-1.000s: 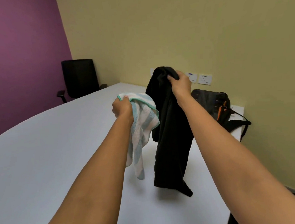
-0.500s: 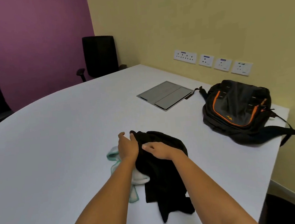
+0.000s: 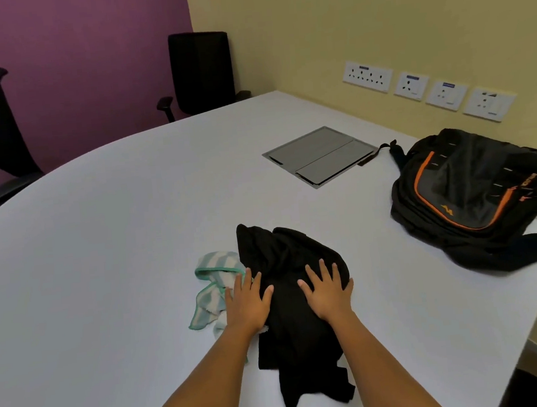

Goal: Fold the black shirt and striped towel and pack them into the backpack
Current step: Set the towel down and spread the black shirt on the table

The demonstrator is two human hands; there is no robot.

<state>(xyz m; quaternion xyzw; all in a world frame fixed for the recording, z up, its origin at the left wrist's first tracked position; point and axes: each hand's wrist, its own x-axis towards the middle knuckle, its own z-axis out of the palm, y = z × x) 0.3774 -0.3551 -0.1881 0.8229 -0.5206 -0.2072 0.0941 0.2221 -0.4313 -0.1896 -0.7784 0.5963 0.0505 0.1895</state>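
**Both cloths lie on the tabletop, not yet folded**

The left hand (image 3: 245, 302) and right hand (image 3: 328, 290) lie flat with fingers spread on the crumpled black shirt (image 3: 293, 298). They grip nothing. The striped towel (image 3: 211, 283) is bunched just left of it, partly under the left hand. The backpack (image 3: 467, 192) lies far right on the tabletop (image 3: 102, 250). Next move, I think: spread the shirt flat for folding.

The shirt (image 3: 282, 260) is plain black. Left of it, the towel (image 3: 212, 266) has white and pale-green stripes, teal-edged. Right of the shirt, the backpack (image 3: 466, 179) is black with orange trim.
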